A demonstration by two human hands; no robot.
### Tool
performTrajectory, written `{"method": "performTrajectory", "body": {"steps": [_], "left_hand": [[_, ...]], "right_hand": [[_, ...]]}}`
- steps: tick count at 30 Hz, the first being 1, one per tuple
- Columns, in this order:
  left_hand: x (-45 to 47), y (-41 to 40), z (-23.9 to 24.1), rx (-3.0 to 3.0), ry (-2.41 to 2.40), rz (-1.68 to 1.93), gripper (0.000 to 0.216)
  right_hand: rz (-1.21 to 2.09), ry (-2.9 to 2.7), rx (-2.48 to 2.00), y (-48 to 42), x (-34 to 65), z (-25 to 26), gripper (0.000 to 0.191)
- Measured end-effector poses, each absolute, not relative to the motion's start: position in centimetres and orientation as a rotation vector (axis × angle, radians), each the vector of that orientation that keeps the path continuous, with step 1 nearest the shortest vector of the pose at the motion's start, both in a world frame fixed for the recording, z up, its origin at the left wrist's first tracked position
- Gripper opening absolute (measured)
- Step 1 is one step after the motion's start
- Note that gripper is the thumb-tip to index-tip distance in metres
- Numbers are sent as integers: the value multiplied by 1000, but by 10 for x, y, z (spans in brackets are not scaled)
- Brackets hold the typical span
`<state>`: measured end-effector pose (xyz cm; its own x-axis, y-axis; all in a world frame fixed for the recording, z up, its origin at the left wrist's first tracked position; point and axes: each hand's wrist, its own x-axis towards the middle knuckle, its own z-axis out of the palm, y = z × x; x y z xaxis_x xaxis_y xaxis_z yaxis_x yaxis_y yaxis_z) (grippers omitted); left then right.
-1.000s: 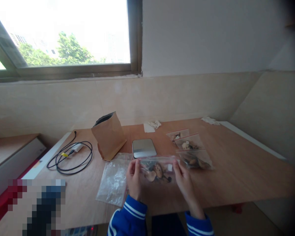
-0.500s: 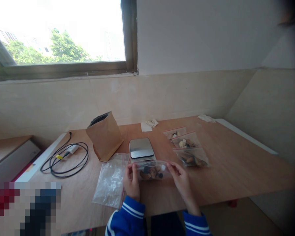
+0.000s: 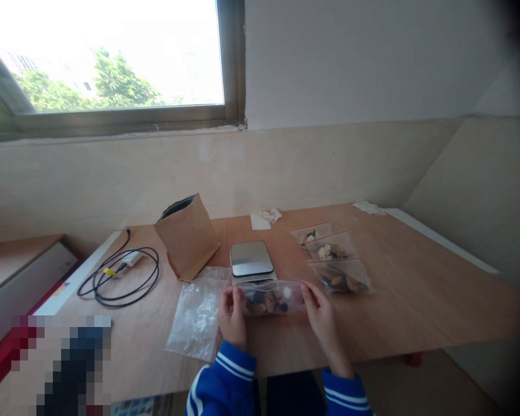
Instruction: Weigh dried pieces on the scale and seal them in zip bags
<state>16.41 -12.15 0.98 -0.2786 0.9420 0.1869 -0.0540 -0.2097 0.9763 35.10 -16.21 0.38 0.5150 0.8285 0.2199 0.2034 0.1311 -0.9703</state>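
The person's left hand (image 3: 231,315) and right hand (image 3: 319,315) hold a small clear zip bag (image 3: 269,297) between them, just above the near part of the wooden table (image 3: 416,300). Each hand is closed on one end of the bag, fingers curled over its upper edge; the left grips the left end, the right the right end. The bag contains a handful of brown and dark pieces; what they are cannot be made out at this distance. Both sleeves are blue with white stripes.

Directly behind the held bag sits a small scale (image 3: 251,258) with a bare metal plate. To the left of the hands a stack of empty clear bags (image 3: 197,315) lies flat on the table, close to the left hand. Behind these stands a brown paper pouch (image 3: 187,236), upright and open at the top. A coiled black cable (image 3: 120,274) lies further left.

To the right of the scale, three filled zip bags (image 3: 333,260) lie in a row running away from the person, partly overlapping. Crumpled tissue (image 3: 266,218) lies near the wall.
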Motion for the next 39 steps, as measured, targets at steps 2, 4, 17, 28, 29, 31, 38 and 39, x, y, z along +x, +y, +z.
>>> {"method": "performTrajectory", "body": {"steps": [2, 4, 17, 28, 29, 31, 38, 39], "left_hand": [[163, -122, 10, 1173, 1266, 1607, 31], [163, -123, 10, 1214, 1300, 1605, 31], [162, -124, 15, 1333, 1311, 1630, 29], [168, -124, 15, 1184, 1107, 1559, 27], [168, -124, 16, 1180, 1096, 1554, 27], [168, -123, 15, 1158, 1076, 1543, 26], [167, -121, 15, 1035, 1005, 1508, 25], [167, -121, 16, 1025, 1004, 1508, 24]], "right_hand": [[545, -929, -1397, -162, 350, 4, 43], [514, -899, -1391, -163, 350, 6, 42], [471, -824, -1420, -160, 347, 5, 42], [757, -771, -1274, -158, 346, 6, 43], [782, -787, -1275, -158, 347, 6, 43], [815, -825, -1276, -159, 348, 6, 42], [760, -807, -1307, -158, 347, 1, 39], [749, -795, -1304, -158, 347, 1, 39]]}}
